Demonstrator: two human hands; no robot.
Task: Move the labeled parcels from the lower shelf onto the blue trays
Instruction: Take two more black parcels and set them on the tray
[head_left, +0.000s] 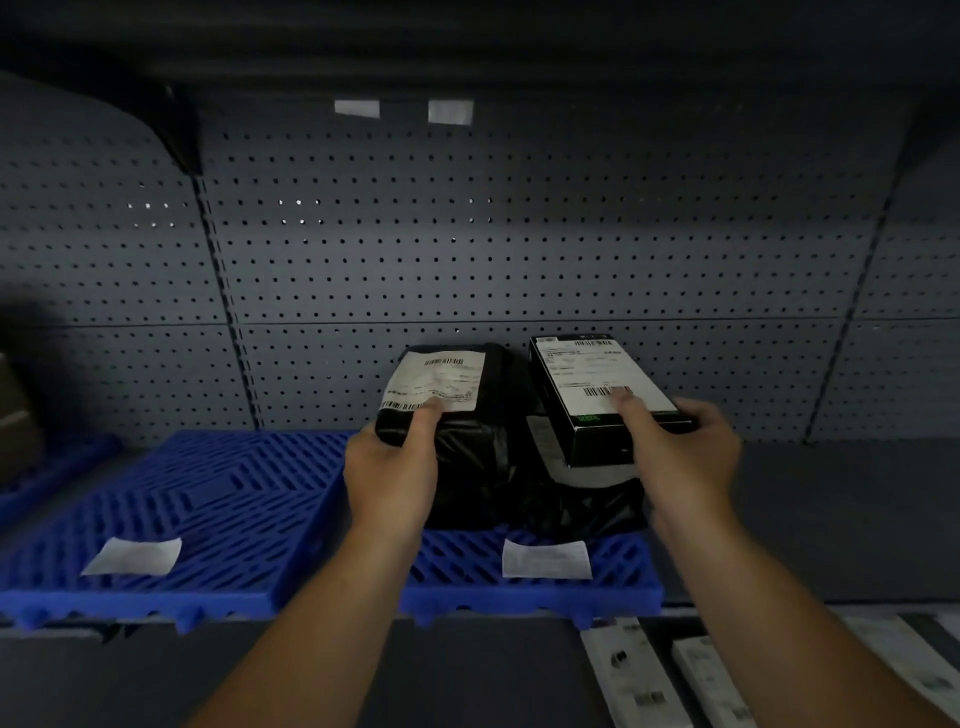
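Now left hand grips bagged parcel, right hand boxed parcel

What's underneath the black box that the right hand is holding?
A black bagged parcel lies under the black box, resting on the blue tray. The box and the right hand cover its top, so its label is mostly hidden.

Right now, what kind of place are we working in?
Likely a parcel depot or stockroom: grey pegboard shelving, blue slatted trays, and black parcels bearing barcode shipping labels.
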